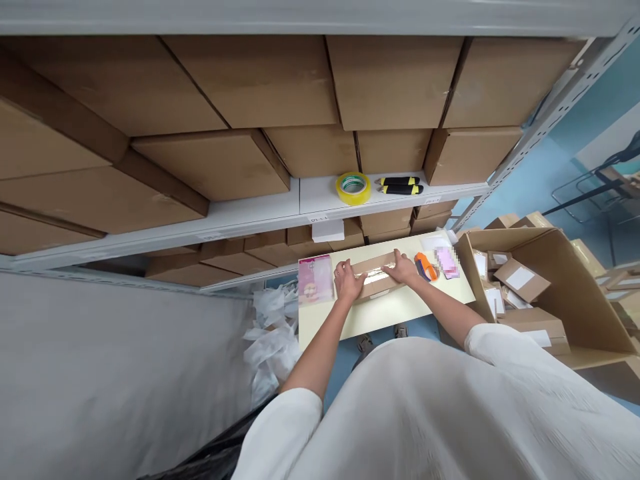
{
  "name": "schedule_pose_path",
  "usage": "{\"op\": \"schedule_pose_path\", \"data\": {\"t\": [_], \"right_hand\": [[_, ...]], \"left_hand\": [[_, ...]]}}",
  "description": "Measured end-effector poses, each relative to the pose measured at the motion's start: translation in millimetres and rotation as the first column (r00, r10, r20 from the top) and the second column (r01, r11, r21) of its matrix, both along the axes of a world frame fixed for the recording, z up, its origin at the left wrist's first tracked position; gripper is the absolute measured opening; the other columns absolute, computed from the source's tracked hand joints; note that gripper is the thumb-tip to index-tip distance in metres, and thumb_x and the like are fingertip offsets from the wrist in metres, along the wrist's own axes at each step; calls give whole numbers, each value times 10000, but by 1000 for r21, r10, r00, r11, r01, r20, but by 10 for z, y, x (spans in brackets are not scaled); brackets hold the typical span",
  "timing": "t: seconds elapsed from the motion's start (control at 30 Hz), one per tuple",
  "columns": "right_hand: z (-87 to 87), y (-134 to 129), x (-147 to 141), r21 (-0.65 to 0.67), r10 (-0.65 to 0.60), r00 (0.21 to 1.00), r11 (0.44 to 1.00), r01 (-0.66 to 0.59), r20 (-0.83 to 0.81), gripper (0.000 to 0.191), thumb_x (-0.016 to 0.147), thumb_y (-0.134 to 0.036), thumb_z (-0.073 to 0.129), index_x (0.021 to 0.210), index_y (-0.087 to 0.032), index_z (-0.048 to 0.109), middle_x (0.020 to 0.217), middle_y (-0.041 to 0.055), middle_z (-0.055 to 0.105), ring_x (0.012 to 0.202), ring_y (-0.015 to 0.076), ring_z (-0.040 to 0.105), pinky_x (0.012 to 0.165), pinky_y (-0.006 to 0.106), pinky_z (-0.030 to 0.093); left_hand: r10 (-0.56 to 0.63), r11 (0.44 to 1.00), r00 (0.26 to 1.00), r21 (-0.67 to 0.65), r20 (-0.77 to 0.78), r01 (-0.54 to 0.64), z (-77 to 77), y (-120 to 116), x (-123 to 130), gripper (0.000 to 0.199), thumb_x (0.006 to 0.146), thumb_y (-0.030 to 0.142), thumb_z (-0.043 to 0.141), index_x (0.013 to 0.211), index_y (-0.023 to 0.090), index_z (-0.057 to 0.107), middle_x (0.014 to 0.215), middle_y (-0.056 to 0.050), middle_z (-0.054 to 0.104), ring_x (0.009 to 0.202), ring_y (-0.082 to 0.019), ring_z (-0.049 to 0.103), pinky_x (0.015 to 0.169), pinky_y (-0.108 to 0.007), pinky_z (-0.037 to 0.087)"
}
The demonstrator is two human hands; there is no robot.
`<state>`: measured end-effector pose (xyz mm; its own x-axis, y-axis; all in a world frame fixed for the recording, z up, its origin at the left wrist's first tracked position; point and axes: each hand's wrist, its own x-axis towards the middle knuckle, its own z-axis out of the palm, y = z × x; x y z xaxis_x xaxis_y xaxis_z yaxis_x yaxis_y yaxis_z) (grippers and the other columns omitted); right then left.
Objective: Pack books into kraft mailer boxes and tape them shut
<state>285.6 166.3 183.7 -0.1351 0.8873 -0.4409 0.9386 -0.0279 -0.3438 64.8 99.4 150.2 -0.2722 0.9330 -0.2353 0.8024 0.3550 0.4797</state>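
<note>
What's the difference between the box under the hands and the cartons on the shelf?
The box is small and narrow, while the cartons are far larger. The box lies on a pale table under the left hand and right hand; the cartons stand packed side by side on the shelf. The box shows a shiny tape strip across its top; the cartons show none. Both are brown cardboard.

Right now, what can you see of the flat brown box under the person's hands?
The long, flat brown cardboard box lies on its broad face on a pale yellow tabletop, its length running across in front of the person. A shiny strip of clear packing tape runs lengthwise along its top. The left hand rests on one end, the right hand on the other.
</note>
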Motion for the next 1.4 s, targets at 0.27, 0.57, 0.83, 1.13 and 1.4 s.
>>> {"op": "schedule_pose_path", "data": {"t": [0.27, 0.57, 0.83, 1.13, 1.4], "right_hand": [[150, -32, 174, 32, 32, 999, 999, -32, 3, 695, 1099, -574, 479, 1677, -224, 315, 1481, 194, 640, 1220, 348, 698, 945, 388, 541], [543, -220, 185, 262, -51, 995, 963, 71, -81, 508, 1134, -596, 349, 1467, -223, 440, 1362, 168, 712, 1050, 338, 740, 881, 408, 530], [-61, -574, 329, 1, -29, 1000, 1000, 29, 5, 339, 1132, -492, 413, 1294, -198, 462, 1139, 154, 765, 1008, 316, 745, 826, 376, 507], [-154, -187, 328, 105, -72, 988, 991, 86, -137, 175, 1039, -363, 516, 1141, -225, 547, 1330, 176, 662, 1200, 311, 661, 999, 409, 526], [-220, 58, 232, 25, -209, 906, 972, 234, -368, 284, 939, -422, 567, 1160, -274, 467, 1068, 80, 700, 970, 304, 691, 916, 467, 578]], "left_hand": [[177, 980, 977, -118, 116, -163, -3, -1, -114, 664, 1035, 420, 507, 1670, 251, 415, 1596, -170, 499, 1446, -368, 549, 1230, -496, 436], [229, 920, 917, 236, 328, -314, 231, 6, -123, 264, 1069, 416, 533, 1282, 266, 575, 1368, -125, 533, 1234, -303, 610, 1144, -489, 471], [241, 954, 916, 94, 319, -284, -384, -542, 21, 168, 952, 188, 611, 1059, 255, 499, 1190, -88, 534, 1167, -265, 619, 1088, -448, 502], [91, 977, 963, 164, 253, -135, -260, -152, -44, 516, 895, 175, 615, 1397, 234, 513, 1532, -168, 532, 1482, -344, 507, 1248, -536, 411], [185, 979, 901, 6, 392, -203, -5, 194, -42, 880, 903, 269, 670, 1702, 210, 306, 1683, -197, 484, 1572, -402, 450, 1309, -582, 354]]}}
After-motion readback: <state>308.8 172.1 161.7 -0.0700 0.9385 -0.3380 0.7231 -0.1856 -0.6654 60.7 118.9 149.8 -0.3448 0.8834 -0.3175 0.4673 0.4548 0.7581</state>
